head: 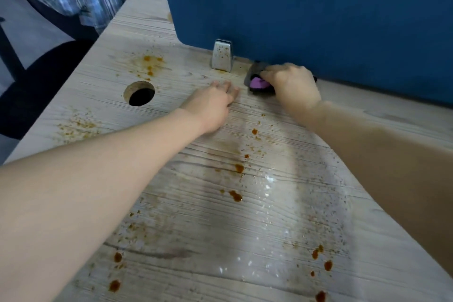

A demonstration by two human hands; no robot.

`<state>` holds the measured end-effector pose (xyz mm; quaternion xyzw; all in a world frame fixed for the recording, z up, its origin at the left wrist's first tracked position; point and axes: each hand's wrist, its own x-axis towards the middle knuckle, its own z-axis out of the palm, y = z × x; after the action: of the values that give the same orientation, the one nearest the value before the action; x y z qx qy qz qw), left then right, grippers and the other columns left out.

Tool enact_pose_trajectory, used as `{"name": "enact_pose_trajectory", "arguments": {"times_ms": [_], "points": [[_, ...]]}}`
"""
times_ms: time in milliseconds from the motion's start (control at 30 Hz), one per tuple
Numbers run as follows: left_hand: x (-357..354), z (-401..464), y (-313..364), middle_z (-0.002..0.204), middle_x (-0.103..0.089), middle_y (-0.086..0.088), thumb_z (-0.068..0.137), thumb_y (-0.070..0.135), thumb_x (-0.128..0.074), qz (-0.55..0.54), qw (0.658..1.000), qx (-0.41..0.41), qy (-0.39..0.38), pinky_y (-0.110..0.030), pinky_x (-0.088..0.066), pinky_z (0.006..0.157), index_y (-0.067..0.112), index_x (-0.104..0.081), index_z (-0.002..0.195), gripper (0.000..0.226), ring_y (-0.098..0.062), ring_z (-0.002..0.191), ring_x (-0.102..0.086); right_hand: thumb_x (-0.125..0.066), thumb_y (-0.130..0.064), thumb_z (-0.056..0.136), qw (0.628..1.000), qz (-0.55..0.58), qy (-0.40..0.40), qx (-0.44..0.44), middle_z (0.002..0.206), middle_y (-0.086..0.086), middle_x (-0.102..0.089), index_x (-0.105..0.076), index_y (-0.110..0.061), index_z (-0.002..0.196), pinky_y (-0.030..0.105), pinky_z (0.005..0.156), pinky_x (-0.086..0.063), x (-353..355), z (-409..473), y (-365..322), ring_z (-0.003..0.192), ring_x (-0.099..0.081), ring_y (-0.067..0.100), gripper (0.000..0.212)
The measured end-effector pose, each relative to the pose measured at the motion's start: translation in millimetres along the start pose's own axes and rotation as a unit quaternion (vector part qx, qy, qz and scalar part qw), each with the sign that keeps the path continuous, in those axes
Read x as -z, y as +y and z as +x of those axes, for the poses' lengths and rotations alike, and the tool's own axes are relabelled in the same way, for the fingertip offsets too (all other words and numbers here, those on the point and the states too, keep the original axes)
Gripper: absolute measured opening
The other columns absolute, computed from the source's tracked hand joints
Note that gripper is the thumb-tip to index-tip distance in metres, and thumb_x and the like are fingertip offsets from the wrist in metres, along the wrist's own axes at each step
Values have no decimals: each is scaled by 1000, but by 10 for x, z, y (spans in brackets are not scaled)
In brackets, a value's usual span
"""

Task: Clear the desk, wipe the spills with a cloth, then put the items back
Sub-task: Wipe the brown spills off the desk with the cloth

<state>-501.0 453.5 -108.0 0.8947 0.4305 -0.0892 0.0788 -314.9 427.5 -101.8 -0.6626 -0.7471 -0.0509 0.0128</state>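
Observation:
The light wood-grain desk (pixel 245 223) is spattered with brown-orange spills (pixel 236 195) and shows a wet, shiny streak down its middle. My right hand (pixel 293 84) grips a purple and black cloth (pixel 258 84) at the back of the desk, against the foot of the blue partition. The cloth is mostly hidden under my fingers. My left hand (pixel 213 103) lies flat on the desk just left of the cloth, fingers together, holding nothing.
A blue partition (pixel 318 7) walls off the back of the desk, held by a spattered metal clamp (pixel 221 56). A round cable hole (pixel 139 93) is to the left. A dark chair (pixel 36 76) with a plaid shirt stands beyond the desk's left edge.

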Motion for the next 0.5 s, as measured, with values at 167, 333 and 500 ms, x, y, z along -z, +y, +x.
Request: {"name": "enact_pose_trajectory", "arguments": {"times_ms": [167,333,500], "points": [[-14,1,-37,159,-6,-3,100,9,-28,-12,1000,-3,2,-36,-17,117,23,-10,152,57,-26,146,-12,-48,-5,92,1000,16,-6,-1,130,9,-55,-58,-10,127,43,85,-48,9,-228,213,116,-51,32,36],[-36,44,-7,159,-11,-6,97,3,-36,17,1000,-3,10,-42,-27,114,20,-13,152,62,-29,144,-17,-48,-6,92,1000,-5,24,-1,112,12,-62,-63,-5,115,40,72,-46,-105,109,-47,100,-54,35,27],[0,45,-1,157,-16,-9,97,7,-35,36,999,-9,4,-43,-32,110,19,-21,150,56,-30,142,-21,-48,-7,92,998,21,43,48,110,13,-63,-64,-5,111,40,73,-46,-105,280,-186,100,-56,33,25]]}}
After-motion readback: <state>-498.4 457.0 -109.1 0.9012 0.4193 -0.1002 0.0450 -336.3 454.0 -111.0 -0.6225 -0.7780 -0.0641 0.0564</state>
